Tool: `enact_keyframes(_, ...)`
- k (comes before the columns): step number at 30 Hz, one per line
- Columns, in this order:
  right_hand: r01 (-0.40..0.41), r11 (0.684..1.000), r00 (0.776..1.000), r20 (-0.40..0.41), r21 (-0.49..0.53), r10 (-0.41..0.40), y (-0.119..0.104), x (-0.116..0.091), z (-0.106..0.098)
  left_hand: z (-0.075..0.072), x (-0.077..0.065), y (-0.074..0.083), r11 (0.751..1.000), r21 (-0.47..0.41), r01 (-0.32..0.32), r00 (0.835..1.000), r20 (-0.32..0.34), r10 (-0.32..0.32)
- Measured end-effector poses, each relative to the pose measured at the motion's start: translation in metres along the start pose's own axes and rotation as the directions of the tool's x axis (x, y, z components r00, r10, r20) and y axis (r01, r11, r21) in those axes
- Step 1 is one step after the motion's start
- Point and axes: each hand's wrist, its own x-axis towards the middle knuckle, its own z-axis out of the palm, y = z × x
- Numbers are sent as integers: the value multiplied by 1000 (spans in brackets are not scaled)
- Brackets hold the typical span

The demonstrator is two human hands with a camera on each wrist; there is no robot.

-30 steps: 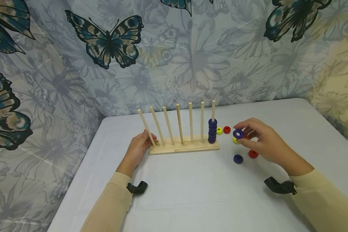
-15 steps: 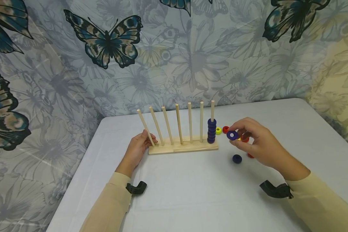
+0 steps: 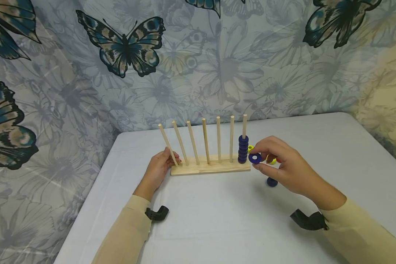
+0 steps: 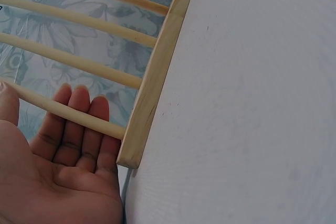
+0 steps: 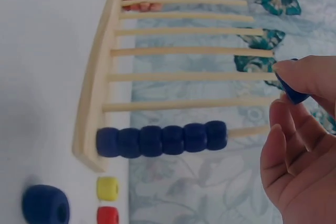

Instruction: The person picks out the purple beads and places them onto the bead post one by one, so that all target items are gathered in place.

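A wooden peg stand (image 3: 211,168) has a row of upright pegs. Several dark blue beads (image 3: 243,149) are stacked on its rightmost peg, whose bare top sticks out above them. My left hand (image 3: 158,167) holds the stand at its leftmost peg (image 4: 68,111), thumb against the peg and fingers behind it. Between thumb and fingertips, my right hand (image 3: 287,167) pinches a blue bead (image 3: 255,158), its hole facing the head camera. That bead is just right of the stack, off the peg. In the right wrist view the pinched bead (image 5: 293,88) is partly hidden by the thumb.
A loose blue bead (image 3: 272,182) lies on the white table (image 3: 217,220) below my right hand. A yellow bead (image 5: 107,188) and a red bead (image 5: 107,215) lie by the stand's right end. More beads are partly hidden behind the right hand. A patterned cloth (image 3: 224,66) hangs behind.
My right hand has moved left with the pinched blue bead, from over the loose beads to beside the stack. My left hand has stayed at the leftmost peg.
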Motion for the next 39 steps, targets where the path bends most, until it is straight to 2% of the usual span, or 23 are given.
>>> enact_keyframes(6,86,996,996,-30,29,-85,-5,17,-5,0,0,0,1000,-5,-5,1000,-6,5)
enact_keyframes(9,98,994,994,-49,41,-96,-7,24,-8,1,0,-1,1000,-10,-6,1000,-5,6)
enact_keyframes(19,36,999,995,-93,-5,-36,-13,45,-18,1,1,0,1000,-7,-1,1000,-6,1)
enact_keyframes(28,-40,999,992,-121,-18,37,-9,59,-17,1,2,1,1000,-12,-1,1000,-15,1)
enact_keyframes(39,-64,997,987,-148,34,68,-7,71,-16,0,1,-1,1000,-9,0,1000,-16,0)
